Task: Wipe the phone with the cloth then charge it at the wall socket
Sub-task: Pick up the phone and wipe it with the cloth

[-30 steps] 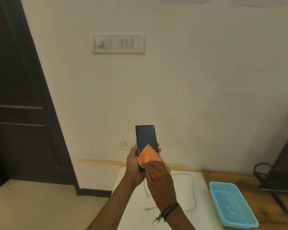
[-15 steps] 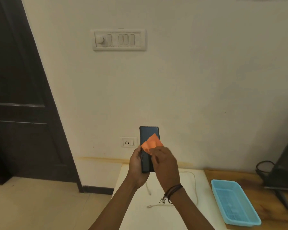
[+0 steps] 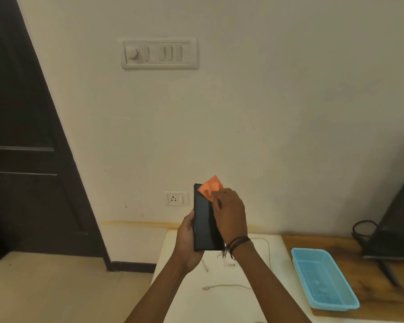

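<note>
Head view: left hand (image 3: pixel 187 238) grips the phone (image 3: pixel 204 220) upright, bracing it while right hand (image 3: pixel 229 215) pinches the orange cloth (image 3: pixel 210 187) at its one-o'clock corner.

Both forearms are bare, and dark corded bracelets (image 3: pixel 237 244) with loose strands circle the right wrist.

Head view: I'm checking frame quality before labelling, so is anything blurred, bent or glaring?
Head view: the right hand and cloth are softly motion-blurred; wide-angle distortion slants the door; warm, dim, even lighting; no glare on the phone.
</note>
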